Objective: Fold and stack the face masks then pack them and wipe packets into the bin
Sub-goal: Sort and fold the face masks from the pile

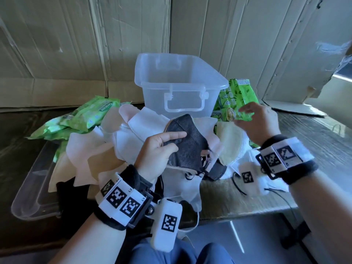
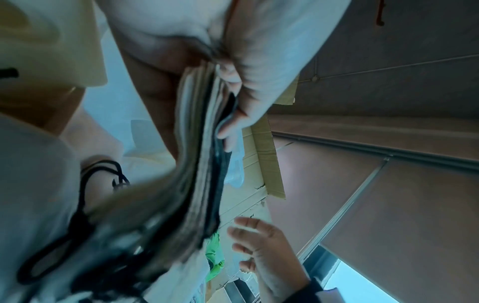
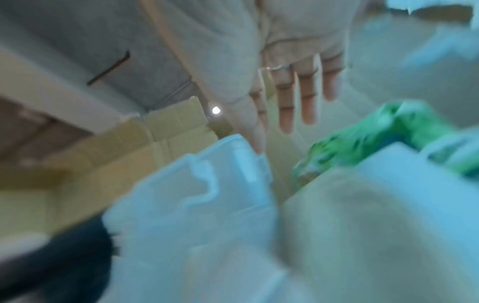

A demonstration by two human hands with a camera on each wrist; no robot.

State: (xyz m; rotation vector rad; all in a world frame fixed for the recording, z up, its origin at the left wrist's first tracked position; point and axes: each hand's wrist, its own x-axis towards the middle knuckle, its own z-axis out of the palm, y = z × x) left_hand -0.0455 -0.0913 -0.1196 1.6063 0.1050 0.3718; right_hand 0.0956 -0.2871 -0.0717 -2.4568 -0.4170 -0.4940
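A: What's biggest on the desk point(image 1: 314, 141)?
B: The clear bin point(image 1: 177, 80), at twelve o'clock, open. Loose face masks point(image 1: 122, 141) are heaped in front of it, with green wipe packets point(image 1: 85, 115) at ten o'clock and more at two.
A: And the hands?
B: The left hand point(image 1: 158, 151) grips a stack of folded masks point(image 1: 188, 143), black one on top. The right hand point(image 1: 257, 121) hovers at two o'clock, fingers spread, holding nothing.

folded dark mask stack point(image 1: 187, 141) over loose white masks point(image 1: 133, 130), green wipe packets point(image 1: 85, 115) beside clear bin point(image 1: 179, 80)
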